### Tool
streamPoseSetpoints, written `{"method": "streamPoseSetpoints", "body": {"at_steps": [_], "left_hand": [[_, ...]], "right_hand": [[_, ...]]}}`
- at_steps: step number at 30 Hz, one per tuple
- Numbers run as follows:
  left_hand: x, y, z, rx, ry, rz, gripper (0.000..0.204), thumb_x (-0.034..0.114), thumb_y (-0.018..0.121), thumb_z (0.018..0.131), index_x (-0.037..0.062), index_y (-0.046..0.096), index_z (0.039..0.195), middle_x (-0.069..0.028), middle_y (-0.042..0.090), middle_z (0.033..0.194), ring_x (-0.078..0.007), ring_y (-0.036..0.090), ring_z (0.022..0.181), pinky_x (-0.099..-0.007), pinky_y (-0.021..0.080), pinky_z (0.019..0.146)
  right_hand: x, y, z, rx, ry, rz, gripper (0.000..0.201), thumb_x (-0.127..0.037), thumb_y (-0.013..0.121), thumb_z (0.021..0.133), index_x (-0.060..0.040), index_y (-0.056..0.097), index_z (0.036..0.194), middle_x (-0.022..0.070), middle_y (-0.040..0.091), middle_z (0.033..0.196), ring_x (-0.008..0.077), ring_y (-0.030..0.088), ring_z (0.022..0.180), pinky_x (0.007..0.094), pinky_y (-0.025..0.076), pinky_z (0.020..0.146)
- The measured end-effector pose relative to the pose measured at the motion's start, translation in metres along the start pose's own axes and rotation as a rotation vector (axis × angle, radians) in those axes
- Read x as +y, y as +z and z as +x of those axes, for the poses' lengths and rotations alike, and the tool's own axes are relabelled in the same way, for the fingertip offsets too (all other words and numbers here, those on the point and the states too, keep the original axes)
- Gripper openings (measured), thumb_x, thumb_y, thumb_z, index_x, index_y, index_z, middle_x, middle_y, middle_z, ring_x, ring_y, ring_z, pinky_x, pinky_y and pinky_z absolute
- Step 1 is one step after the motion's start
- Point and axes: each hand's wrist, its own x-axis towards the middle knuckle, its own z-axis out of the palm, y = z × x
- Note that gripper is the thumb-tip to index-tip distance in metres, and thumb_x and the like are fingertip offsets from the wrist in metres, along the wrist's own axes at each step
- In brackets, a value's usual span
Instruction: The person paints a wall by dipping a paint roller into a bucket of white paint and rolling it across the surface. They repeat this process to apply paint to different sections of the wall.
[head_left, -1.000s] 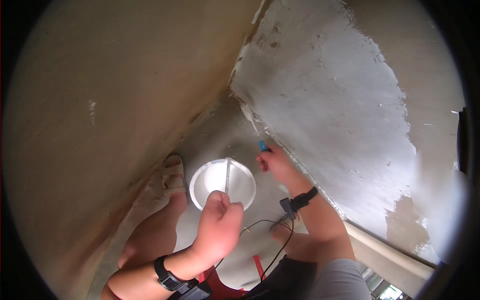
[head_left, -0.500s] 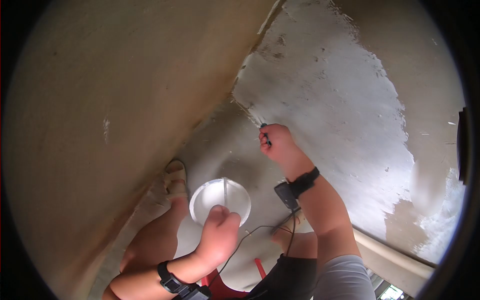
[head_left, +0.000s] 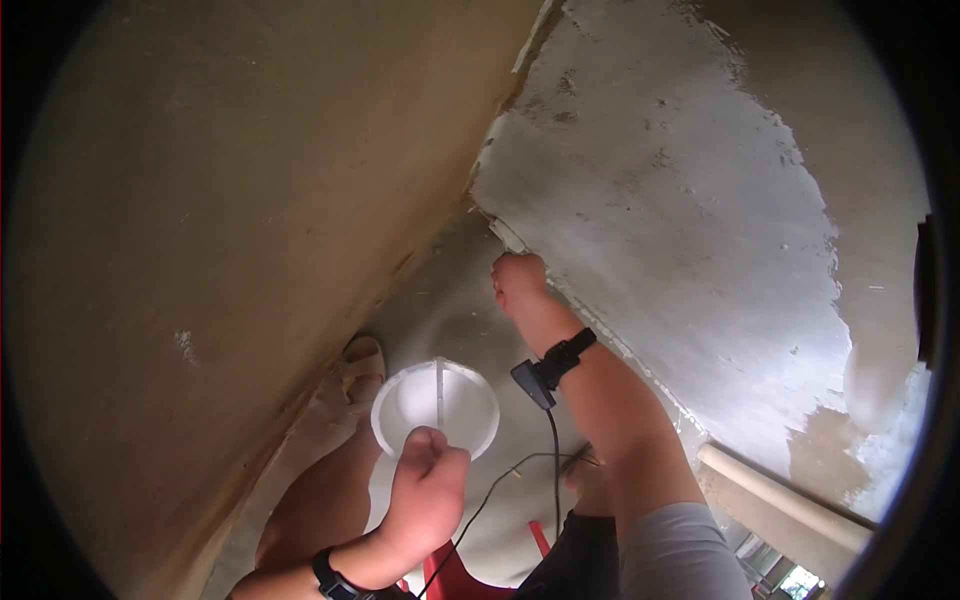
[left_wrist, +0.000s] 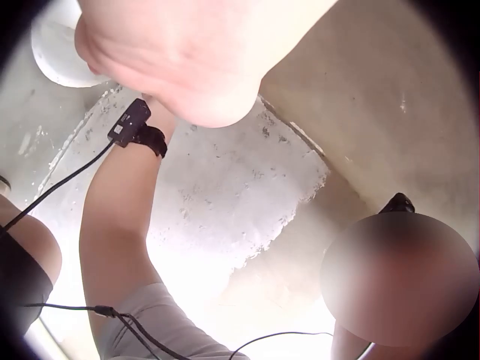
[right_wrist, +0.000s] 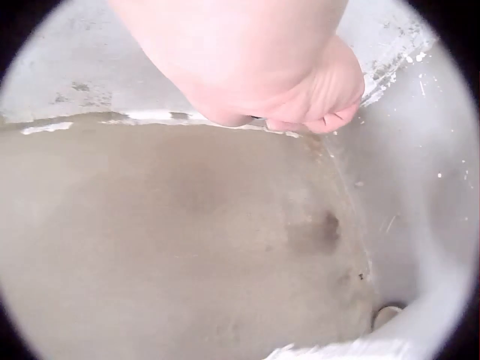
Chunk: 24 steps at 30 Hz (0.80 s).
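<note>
A brown wall meets another wall, partly coated white, above a grey floor. A white bucket is seen from above, well below that corner; whether it hangs or stands I cannot tell. The left hand clenches a pale strip that runs to the bucket's far rim. By the coated wall's foot, the right hand has its fingers curled round a small tool, almost wholly hidden.
</note>
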Motion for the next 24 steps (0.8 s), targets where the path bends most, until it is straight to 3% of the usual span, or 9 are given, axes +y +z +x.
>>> {"method": "streamPoseSetpoints", "body": {"at_steps": [1,8,12,15,18,23,24], "left_hand": [[-0.002,0.001,0.0,-0.008,0.003,-0.003,0.01,0.008,0.053,0.092,0.0022,0.045,0.088,0.0003,0.045,0.072,-0.0077,0.042,0.066,-0.027,0.038,0.057],[-0.004,0.003,-0.007,0.018,0.02,0.089,0.011,0.009,0.054,0.091,0.0015,0.047,0.088,-0.0001,0.046,0.072,-0.0084,0.044,0.067,-0.0274,0.039,0.058],[-0.011,0.002,-0.005,0.018,0.006,0.097,0.014,0.012,0.056,0.09,-0.0001,0.049,0.088,-0.0026,0.048,0.073,-0.011,0.047,0.07,-0.0293,0.042,0.062],[-0.014,0.004,-0.003,0.013,-0.014,0.116,0.016,0.013,0.057,0.09,-0.0012,0.05,0.089,-0.004,0.05,0.074,-0.0132,0.049,0.073,-0.0308,0.043,0.065],[-0.018,0.002,0.001,-0.009,-0.028,0.172,0.016,0.018,0.055,0.09,0.0025,0.051,0.093,-0.0065,0.054,0.078,-0.016,0.053,0.07,-0.031,0.045,0.063],[-0.005,-0.001,0.013,0.012,-0.082,0.209,0.021,0.019,0.054,0.09,-0.0005,0.052,0.098,-0.0082,0.055,0.079,-0.0165,0.054,0.071,-0.0316,0.047,0.066],[-0.002,-0.002,0.014,0.017,-0.12,0.204,0.022,0.019,0.054,0.09,-0.0012,0.052,0.099,-0.0088,0.055,0.08,-0.0166,0.054,0.072,-0.0317,0.048,0.067]], "right_hand": [[-0.086,0.012,-0.059,0.17,0.355,0.295,0.017,0.0,0.056,0.084,-0.0022,0.049,0.068,0.0098,0.05,0.061,0.0185,0.044,0.046,0.0344,0.026,0.041],[-0.18,-0.039,-0.149,0.081,0.346,0.378,0.01,-0.005,0.054,0.087,-0.0018,0.049,0.079,0.0097,0.053,0.069,0.0159,0.044,0.05,0.0305,0.027,0.043],[-0.203,-0.044,-0.164,0.054,0.478,0.542,0.006,-0.005,0.049,0.088,-0.0021,0.046,0.083,0.0115,0.053,0.077,0.0164,0.044,0.054,0.0313,0.026,0.043],[-0.193,-0.035,-0.147,0.02,0.46,0.628,0.004,-0.003,0.049,0.089,-0.002,0.047,0.086,0.0112,0.053,0.078,0.0155,0.044,0.054,0.0308,0.027,0.043],[-0.158,-0.015,-0.112,-0.019,0.377,0.639,0.004,-0.001,0.05,0.089,-0.0012,0.048,0.085,0.0111,0.053,0.076,0.0149,0.043,0.052,0.0301,0.026,0.043],[-0.096,0.015,-0.045,-0.09,0.309,0.69,0.009,0.0,0.051,0.09,0.0002,0.046,0.082,0.0135,0.053,0.074,0.0159,0.041,0.049,0.031,0.025,0.042],[-0.087,0.02,-0.034,-0.067,0.285,0.561,0.01,0.0,0.051,0.09,0.0002,0.046,0.081,0.0139,0.052,0.074,0.0162,0.041,0.049,0.0311,0.024,0.042]]}}
